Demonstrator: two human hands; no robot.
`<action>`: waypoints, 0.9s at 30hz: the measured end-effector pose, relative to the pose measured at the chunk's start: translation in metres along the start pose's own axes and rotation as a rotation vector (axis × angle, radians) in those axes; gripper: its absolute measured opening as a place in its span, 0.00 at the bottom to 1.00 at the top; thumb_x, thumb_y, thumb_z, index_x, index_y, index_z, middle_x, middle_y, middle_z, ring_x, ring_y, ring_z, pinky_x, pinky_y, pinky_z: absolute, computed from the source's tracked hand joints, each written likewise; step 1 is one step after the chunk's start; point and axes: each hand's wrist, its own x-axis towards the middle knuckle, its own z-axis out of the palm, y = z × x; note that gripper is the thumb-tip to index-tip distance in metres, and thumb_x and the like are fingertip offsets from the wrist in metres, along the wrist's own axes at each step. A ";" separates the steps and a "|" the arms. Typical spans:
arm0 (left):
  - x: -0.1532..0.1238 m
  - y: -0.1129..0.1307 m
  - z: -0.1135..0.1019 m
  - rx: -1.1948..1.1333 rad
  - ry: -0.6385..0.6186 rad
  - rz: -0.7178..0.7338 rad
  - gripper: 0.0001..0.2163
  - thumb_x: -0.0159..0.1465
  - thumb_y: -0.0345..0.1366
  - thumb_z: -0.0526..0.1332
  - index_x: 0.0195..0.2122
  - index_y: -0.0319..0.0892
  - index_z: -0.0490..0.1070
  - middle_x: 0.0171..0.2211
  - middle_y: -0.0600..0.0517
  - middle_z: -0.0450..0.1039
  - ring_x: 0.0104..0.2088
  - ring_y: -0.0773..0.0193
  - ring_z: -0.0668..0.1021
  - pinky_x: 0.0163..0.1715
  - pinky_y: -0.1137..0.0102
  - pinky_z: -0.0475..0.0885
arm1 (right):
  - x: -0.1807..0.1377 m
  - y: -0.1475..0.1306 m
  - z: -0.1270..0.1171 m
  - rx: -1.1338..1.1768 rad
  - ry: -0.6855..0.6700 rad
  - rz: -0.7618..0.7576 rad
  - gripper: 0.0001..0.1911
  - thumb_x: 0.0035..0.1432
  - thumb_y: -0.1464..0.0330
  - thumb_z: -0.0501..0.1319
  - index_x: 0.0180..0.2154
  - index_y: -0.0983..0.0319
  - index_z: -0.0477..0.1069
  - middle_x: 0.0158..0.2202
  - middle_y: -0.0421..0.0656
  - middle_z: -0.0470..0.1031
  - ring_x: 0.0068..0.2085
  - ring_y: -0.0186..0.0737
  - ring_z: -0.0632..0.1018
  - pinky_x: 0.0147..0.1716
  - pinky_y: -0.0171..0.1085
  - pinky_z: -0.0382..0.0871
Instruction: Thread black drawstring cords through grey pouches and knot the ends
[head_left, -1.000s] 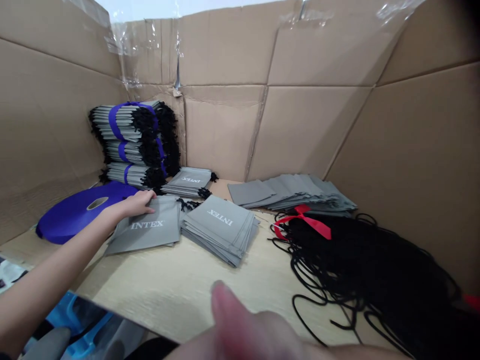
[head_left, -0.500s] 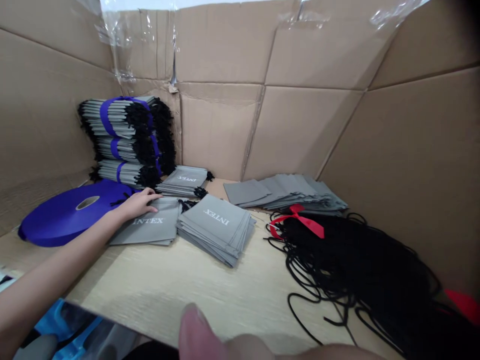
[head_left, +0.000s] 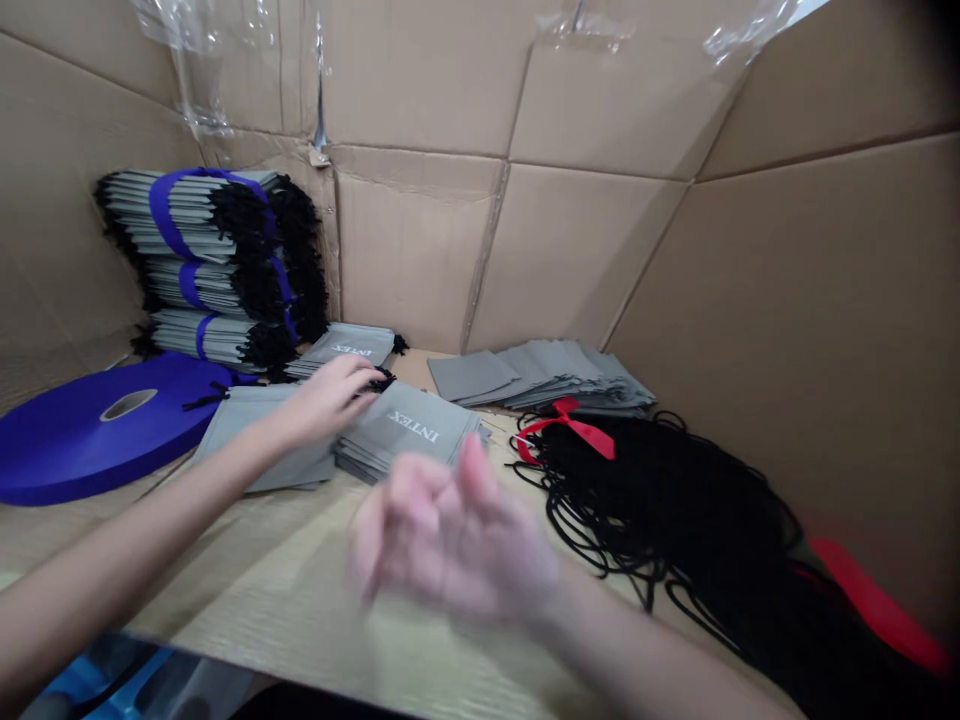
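Grey INTEX drawstring bags (head_left: 405, 430) lie in a squared stack on a pale wood-grain tabletop (head_left: 247, 590), the white lettering facing up. A single looser bag (head_left: 262, 440) lies just to its left. The left hand (head_left: 328, 402) has moved off that single bag and now reaches across to the top edge of the stack, beside a small tuft of black cord ends. Its fingers are extended and loosely together, but whether they pinch anything cannot be told. The right hand (head_left: 450, 530) has risen into view, blurred with motion, open with its fingers spread, and hovers in front of the stack without visibly touching it.

Behind them, a smaller stack of bags (head_left: 341, 345) and a fanned row of plain grey bags (head_left: 540, 375) lie flat. Purple-banded bundles of bags (head_left: 195, 265) are piled against the left side, next to a large roll of purple ribbon (head_left: 97, 430). To the right is a heap of black cords (head_left: 660, 510), gathered by a red ribbon tie (head_left: 570, 428). Corrugated cardboard sheets (head_left: 787, 300) line the back and sides.
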 end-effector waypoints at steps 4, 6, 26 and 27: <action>0.009 0.058 0.012 -0.148 -0.065 0.251 0.12 0.63 0.33 0.50 0.44 0.43 0.69 0.44 0.46 0.67 0.47 0.56 0.67 0.48 0.62 0.61 | -0.014 0.003 -0.068 -0.516 0.377 -0.081 0.20 0.60 0.52 0.46 0.27 0.59 0.59 0.30 0.40 0.68 0.33 0.38 0.70 0.36 0.38 0.63; 0.011 0.073 0.024 -0.119 -0.098 0.334 0.11 0.62 0.33 0.51 0.43 0.42 0.69 0.42 0.45 0.68 0.46 0.57 0.67 0.47 0.63 0.62 | -0.030 0.003 -0.103 -0.879 0.437 0.009 0.13 0.58 0.57 0.53 0.28 0.60 0.63 0.27 0.39 0.66 0.30 0.37 0.68 0.34 0.37 0.62; 0.037 0.104 0.093 -0.994 -0.012 0.004 0.10 0.61 0.40 0.56 0.36 0.39 0.69 0.36 0.49 0.71 0.37 0.62 0.72 0.38 0.69 0.66 | -0.011 0.018 -0.103 -0.688 0.708 -0.075 0.13 0.51 0.56 0.57 0.32 0.58 0.63 0.31 0.39 0.66 0.32 0.37 0.68 0.31 0.35 0.62; 0.038 0.105 0.091 -1.099 0.027 -0.065 0.10 0.60 0.41 0.57 0.34 0.39 0.69 0.33 0.50 0.71 0.35 0.63 0.72 0.36 0.70 0.67 | -0.006 0.019 -0.099 -0.624 0.700 -0.086 0.14 0.50 0.55 0.57 0.33 0.58 0.63 0.30 0.39 0.66 0.32 0.36 0.68 0.31 0.35 0.62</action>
